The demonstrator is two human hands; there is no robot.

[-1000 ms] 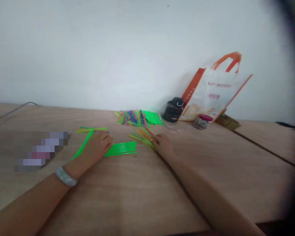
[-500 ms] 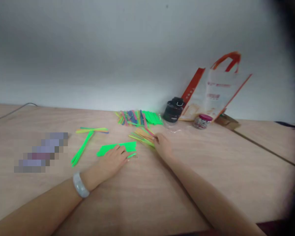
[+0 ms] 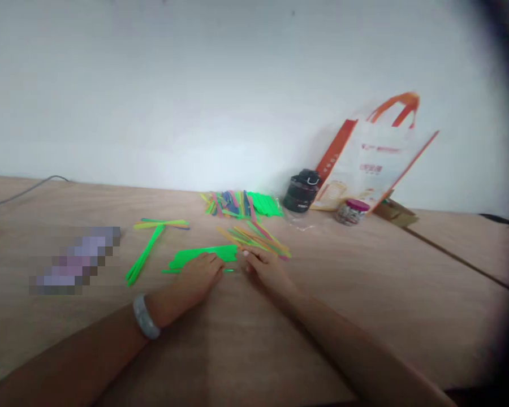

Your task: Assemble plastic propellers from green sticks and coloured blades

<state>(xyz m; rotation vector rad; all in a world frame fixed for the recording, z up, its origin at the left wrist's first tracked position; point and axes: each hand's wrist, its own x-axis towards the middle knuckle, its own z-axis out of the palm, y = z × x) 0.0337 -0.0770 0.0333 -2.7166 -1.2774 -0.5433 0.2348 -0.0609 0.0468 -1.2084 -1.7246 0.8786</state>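
- Two bare hands worked close together on a wooden table (image 3: pixel 237 356), the left hand (image 3: pixel 201 276) just beside the right hand (image 3: pixel 263 270).
- Green sticks (image 3: pixel 203 255) lay side by side in a flat row, directly beyond the left hand; a loose green stick (image 3: pixel 168 271) ran under its curled fingers, though whether they gripped it I could not tell.
- The right hand's fingers were bent at the right end of that row (the tips were too blurred to show whether they pinched anything).
- Coloured sticks (image 3: pixel 258 238), mostly yellow, orange and pink, were fanned out just behind the right hand.
- To the left, a green bundle (image 3: pixel 145 254) met a crosswise coloured bundle (image 3: pixel 161 224) in a T shape.
- Farther back, near the wall, lay a mixed pile (image 3: pixel 229 203) of strips.
- Right of it stood a black cup (image 3: pixel 301 193), a shopping bag (image 3: pixel 371 164) and a red-lidded jar (image 3: pixel 351 212).
- A pale bracelet (image 3: pixel 145 317) circled the left wrist.
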